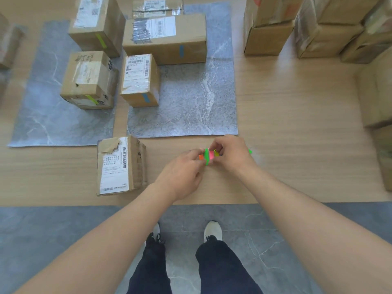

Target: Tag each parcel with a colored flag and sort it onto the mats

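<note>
Over the table's front edge my left hand and my right hand meet on a pad of colored flags. The right hand holds the pad; the left pinches a green flag that stands up from it. An untagged cardboard parcel lies on the bare wood just left of my hands. The left grey mat carries two parcels with yellow-green flags. The right grey mat carries parcels with blue flags, the nearest a small one.
Several untagged cardboard boxes are stacked at the back right, and more stand along the right edge. Another box sits at the far left. My legs and shoes stand on grey floor below the table edge.
</note>
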Available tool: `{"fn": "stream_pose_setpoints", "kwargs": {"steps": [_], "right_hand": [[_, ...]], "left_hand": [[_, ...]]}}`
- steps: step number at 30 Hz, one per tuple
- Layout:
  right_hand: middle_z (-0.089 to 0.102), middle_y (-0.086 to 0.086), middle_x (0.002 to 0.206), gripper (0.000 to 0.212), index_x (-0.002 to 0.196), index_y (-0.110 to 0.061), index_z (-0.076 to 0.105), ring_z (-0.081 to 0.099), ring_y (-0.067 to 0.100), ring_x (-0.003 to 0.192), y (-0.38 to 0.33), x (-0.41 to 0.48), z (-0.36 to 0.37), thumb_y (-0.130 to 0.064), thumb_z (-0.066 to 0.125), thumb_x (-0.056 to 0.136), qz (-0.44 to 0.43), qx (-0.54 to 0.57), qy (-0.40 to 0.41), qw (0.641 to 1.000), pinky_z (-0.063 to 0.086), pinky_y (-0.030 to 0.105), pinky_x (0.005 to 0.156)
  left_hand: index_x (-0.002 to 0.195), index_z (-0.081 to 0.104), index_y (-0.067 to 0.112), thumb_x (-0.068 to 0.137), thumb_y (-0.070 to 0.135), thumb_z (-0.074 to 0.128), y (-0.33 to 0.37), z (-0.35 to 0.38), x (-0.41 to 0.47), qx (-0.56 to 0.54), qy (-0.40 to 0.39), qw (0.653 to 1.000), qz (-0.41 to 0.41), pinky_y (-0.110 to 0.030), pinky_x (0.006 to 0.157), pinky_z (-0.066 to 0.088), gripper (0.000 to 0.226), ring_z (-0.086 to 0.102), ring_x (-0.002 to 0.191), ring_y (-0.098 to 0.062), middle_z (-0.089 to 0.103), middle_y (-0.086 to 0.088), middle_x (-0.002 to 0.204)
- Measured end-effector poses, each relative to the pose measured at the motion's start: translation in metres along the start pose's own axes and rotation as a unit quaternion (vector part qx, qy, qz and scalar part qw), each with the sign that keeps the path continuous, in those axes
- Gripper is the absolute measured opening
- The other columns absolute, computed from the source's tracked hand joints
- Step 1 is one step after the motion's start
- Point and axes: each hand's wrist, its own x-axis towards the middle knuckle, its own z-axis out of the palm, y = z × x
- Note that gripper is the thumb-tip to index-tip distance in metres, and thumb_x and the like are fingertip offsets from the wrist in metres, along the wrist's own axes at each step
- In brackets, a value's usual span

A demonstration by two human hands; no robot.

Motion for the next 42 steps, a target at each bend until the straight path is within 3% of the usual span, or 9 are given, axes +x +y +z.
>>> {"fn": "stream_pose_setpoints", "kwargs": {"steps": [5, 10, 13, 16, 22, 28, 33, 37, 42], "right_hand": [[0.060, -0.005, 0.080, 0.025, 0.090, -0.017, 0.079, 0.056, 0.013, 0.074, 0.000, 0.005, -0.005, -0.008, 0.087, 0.068, -0.009, -0.020, -0.018, 1.000, 0.043, 0.028, 0.067], [0.061, 0.001, 0.082, 0.008, 0.090, -0.013, 0.080, 0.063, 0.025, 0.082, 0.005, 0.006, -0.003, -0.011, 0.079, 0.082, -0.095, -0.057, -0.012, 0.994, 0.052, 0.039, 0.074], [0.063, 0.012, 0.082, 0.003, 0.084, -0.008, 0.077, 0.063, 0.034, 0.075, 0.011, 0.001, -0.001, -0.008, 0.078, 0.082, -0.160, -0.098, 0.000, 0.982, 0.050, 0.041, 0.061], [0.060, 0.012, 0.076, 0.006, 0.079, -0.006, 0.072, 0.061, 0.035, 0.067, 0.013, -0.004, -0.001, -0.008, 0.078, 0.080, -0.187, -0.106, 0.008, 0.977, 0.045, 0.039, 0.053], [0.072, 0.009, 0.092, 0.011, 0.093, -0.011, 0.075, 0.066, 0.032, 0.089, 0.012, -0.004, -0.005, -0.006, 0.065, 0.091, -0.127, -0.073, 0.005, 0.989, 0.052, 0.046, 0.077], [0.070, -0.005, 0.078, 0.003, 0.089, -0.018, 0.071, 0.067, 0.018, 0.077, 0.013, -0.007, -0.006, -0.019, 0.072, 0.093, -0.024, 0.028, 0.073, 0.997, 0.053, 0.035, 0.074], [0.070, 0.000, 0.083, 0.006, 0.085, -0.016, 0.075, 0.065, 0.020, 0.082, 0.010, -0.009, -0.004, -0.015, 0.081, 0.084, -0.063, -0.015, 0.033, 0.997, 0.051, 0.035, 0.079], [0.058, -0.001, 0.087, 0.005, 0.089, -0.012, 0.075, 0.055, 0.017, 0.084, 0.009, -0.007, -0.005, -0.015, 0.078, 0.087, -0.072, -0.049, 0.012, 0.996, 0.040, 0.027, 0.077], [0.062, 0.008, 0.106, 0.007, 0.096, -0.013, 0.075, 0.060, 0.025, 0.101, 0.006, -0.007, -0.003, -0.016, 0.069, 0.094, -0.064, -0.104, -0.058, 0.991, 0.042, 0.030, 0.086]], "left_hand": [[0.131, 0.064, 0.014, 0.086, 0.014, 0.056, -0.004, 0.003, -0.002, -0.011, 0.016, 1.000, 0.015, -0.040, 0.100, 0.047, 0.046, 0.048, 0.134, -0.030, 0.048, -0.010, 0.149], [0.132, 0.063, 0.012, 0.085, 0.012, 0.059, -0.007, 0.002, -0.003, -0.019, 0.011, 1.000, 0.022, -0.043, 0.106, 0.045, 0.047, 0.046, 0.137, -0.033, 0.048, -0.012, 0.150], [0.135, 0.061, 0.015, 0.087, 0.014, 0.057, -0.008, 0.001, -0.001, -0.022, 0.009, 1.000, 0.020, -0.042, 0.109, 0.043, 0.048, 0.043, 0.140, -0.030, 0.044, -0.009, 0.154], [0.136, 0.060, 0.016, 0.089, 0.015, 0.056, -0.009, 0.001, -0.001, -0.021, 0.004, 1.000, 0.019, -0.041, 0.109, 0.043, 0.048, 0.042, 0.141, -0.028, 0.042, -0.006, 0.155], [0.134, 0.061, 0.016, 0.089, 0.017, 0.054, -0.010, 0.001, 0.000, -0.010, -0.008, 1.000, 0.012, -0.044, 0.105, 0.044, 0.046, 0.041, 0.140, -0.027, 0.042, -0.005, 0.155], [0.137, 0.058, 0.017, 0.090, 0.019, 0.052, -0.007, 0.002, 0.000, -0.011, -0.021, 1.000, 0.000, -0.039, 0.109, 0.040, 0.047, 0.036, 0.145, -0.026, 0.036, -0.003, 0.159], [0.142, 0.053, 0.018, 0.091, 0.018, 0.049, -0.004, -0.003, 0.004, -0.047, -0.011, 0.999, -0.017, -0.035, 0.109, 0.041, 0.051, 0.040, 0.143, -0.020, 0.041, 0.000, 0.157], [0.139, 0.057, 0.021, 0.093, 0.019, 0.049, -0.005, -0.004, 0.005, -0.044, -0.004, 0.999, -0.017, -0.035, 0.103, 0.045, 0.047, 0.046, 0.138, -0.022, 0.044, 0.001, 0.155], [0.147, 0.047, 0.035, 0.091, 0.018, 0.051, -0.005, -0.007, 0.002, -0.008, -0.028, 1.000, 0.003, -0.035, 0.100, 0.042, 0.059, 0.043, 0.138, -0.025, 0.039, -0.002, 0.157]]}}
